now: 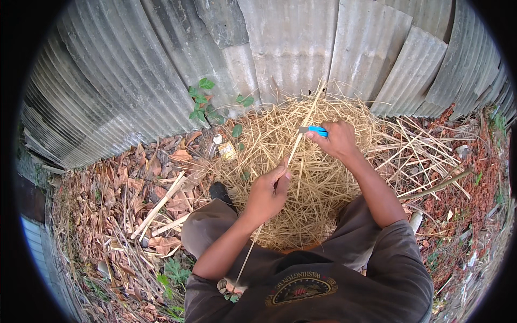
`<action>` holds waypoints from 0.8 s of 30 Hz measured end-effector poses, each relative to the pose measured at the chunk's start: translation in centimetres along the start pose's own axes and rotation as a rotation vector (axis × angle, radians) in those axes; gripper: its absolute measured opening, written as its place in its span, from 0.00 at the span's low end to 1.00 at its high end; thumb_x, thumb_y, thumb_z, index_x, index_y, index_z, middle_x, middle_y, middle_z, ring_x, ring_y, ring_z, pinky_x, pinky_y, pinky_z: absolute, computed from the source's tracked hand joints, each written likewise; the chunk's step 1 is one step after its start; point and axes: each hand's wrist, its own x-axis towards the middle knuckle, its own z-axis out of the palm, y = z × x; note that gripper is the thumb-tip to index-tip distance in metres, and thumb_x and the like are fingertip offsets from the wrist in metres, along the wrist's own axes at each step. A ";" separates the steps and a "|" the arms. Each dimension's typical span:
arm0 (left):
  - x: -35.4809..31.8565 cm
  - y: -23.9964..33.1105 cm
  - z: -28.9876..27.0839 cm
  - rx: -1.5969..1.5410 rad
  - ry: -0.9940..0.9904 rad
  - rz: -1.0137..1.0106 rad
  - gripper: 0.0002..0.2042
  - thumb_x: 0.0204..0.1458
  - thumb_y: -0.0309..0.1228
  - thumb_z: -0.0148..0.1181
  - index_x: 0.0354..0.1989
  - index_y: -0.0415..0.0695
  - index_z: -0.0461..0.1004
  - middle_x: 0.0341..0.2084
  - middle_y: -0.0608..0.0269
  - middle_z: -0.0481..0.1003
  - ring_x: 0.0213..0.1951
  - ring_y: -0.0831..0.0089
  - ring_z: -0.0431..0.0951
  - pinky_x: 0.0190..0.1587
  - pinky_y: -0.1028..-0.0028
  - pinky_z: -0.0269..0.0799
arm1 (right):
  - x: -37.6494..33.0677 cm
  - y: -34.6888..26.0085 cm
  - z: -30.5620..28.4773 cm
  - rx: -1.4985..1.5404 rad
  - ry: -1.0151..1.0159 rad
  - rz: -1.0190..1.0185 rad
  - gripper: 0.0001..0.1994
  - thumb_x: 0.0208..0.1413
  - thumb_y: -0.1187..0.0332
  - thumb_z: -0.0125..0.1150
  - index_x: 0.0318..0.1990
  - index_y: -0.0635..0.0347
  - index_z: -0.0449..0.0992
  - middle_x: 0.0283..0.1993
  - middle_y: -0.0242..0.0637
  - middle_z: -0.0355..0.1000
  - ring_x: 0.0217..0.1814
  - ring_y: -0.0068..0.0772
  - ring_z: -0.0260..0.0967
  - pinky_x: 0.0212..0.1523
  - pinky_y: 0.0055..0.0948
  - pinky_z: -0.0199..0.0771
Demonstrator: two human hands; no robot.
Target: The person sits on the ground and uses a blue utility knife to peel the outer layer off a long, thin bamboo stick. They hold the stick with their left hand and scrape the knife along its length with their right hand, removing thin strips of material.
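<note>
From where I stand, the strip (pixel 295 144) slants across the front of the person, over the pile (pixel 318 215) of pale shavings between the legs, its far end pointing to one o'clock at the fence (pixel 291 43). The left hand (pixel 269 194) has it pinched, thumb and fingers closed with no gap that I can see; a thin length trails below the wrist toward seven o'clock, likely the same piece. The right hand (pixel 339 141), at about two o'clock from the left, is curled fully round the blue-handled knife (pixel 318 131), thumb pressed forward near the blade (pixel 303 130) — the undersides of those fingers are hidden. The blade lies across the strip, beyond the left fingertips.

To do this well, I'd want the strip held taut and the blade at a low, even angle, so that it skims rather than digs in. Light, long strokes toward one o'clock — away from the pinching fingers and the legs — look safest to me. The left grip should be firm enough that the strip can't roll, and the right thumb well behind the edge.
</note>
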 end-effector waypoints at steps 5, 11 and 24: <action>-1.2 0.1 -0.7 0.166 -0.002 0.026 0.17 0.61 0.27 0.50 0.57 0.33 0.67 0.24 0.57 0.74 0.25 0.78 0.68 0.34 0.73 0.69 | 0.4 1.0 1.2 -0.064 0.103 -0.173 0.39 0.45 0.24 0.46 0.12 0.57 0.70 0.08 0.36 0.60 0.12 0.39 0.63 0.16 0.39 0.63; -2.8 -1.8 -0.4 0.045 -0.024 0.028 0.17 0.61 0.27 0.50 0.57 0.35 0.67 0.19 0.61 0.68 0.23 0.81 0.64 0.29 0.76 0.65 | 3.5 4.5 2.4 -0.217 0.052 0.052 0.41 0.48 0.23 0.39 0.14 0.56 0.73 0.09 0.33 0.63 0.12 0.31 0.65 0.17 0.36 0.65; -3.7 -2.5 -4.5 -0.243 0.002 -0.160 0.15 0.62 0.25 0.48 0.57 0.38 0.68 0.19 0.77 0.60 0.22 0.87 0.59 0.23 0.80 0.56 | 4.6 13.9 -0.6 -0.182 0.268 0.718 0.47 0.54 0.26 0.30 0.36 0.68 0.80 0.35 0.57 0.76 0.40 0.59 0.74 0.42 0.49 0.72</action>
